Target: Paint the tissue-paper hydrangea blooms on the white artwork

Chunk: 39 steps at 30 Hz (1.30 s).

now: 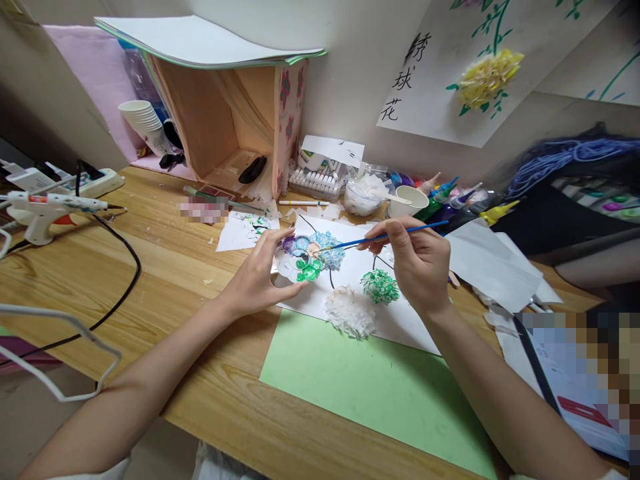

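My left hand (260, 273) grips the edge of a small round paint palette (287, 267) with green, purple and peach paint in its wells. Between the fingers of my right hand (417, 260) is a thin blue paintbrush (410, 230), its tip over the palette's right side. Below lies white paper (395, 327) with drawn dark stems. On it sit a blue ruffled paper flower (330, 252), a green-and-white one (380, 287) and a plain white one (350, 312). The palette partly covers the paper's left end.
Green paper (360, 387) lies under the white sheet. A glue gun (45, 213) with a black cable is at left. Behind stand an open box (287, 127), a marker case (317, 180), a paper cup (410, 201) and paint bottles (440, 197). White sheets (493, 263) lie at right.
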Motion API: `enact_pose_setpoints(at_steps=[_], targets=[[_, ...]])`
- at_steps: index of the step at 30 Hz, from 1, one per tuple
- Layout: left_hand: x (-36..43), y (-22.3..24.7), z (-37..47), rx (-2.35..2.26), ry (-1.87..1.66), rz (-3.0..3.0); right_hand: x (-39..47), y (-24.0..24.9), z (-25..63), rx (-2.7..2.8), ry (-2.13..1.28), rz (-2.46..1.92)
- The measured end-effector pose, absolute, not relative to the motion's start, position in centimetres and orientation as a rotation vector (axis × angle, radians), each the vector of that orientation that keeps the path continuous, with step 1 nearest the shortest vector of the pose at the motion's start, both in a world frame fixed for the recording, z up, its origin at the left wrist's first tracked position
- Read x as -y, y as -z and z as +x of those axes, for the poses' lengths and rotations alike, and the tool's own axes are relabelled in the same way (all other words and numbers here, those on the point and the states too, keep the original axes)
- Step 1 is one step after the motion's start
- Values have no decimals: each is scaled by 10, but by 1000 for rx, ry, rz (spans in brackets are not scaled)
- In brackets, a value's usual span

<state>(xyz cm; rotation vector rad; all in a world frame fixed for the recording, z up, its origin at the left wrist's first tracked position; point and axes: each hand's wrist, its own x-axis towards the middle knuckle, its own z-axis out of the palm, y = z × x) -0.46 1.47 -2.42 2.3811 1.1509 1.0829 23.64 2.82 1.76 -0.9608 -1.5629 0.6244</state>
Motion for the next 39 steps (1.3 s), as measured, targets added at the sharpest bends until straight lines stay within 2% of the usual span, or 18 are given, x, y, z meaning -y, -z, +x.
enact_pose_setpoints(at_steps=[39], targets=[[-15,24,-5,-1110,-1086,2416,-27,-21,240,1749,-539,-941]])
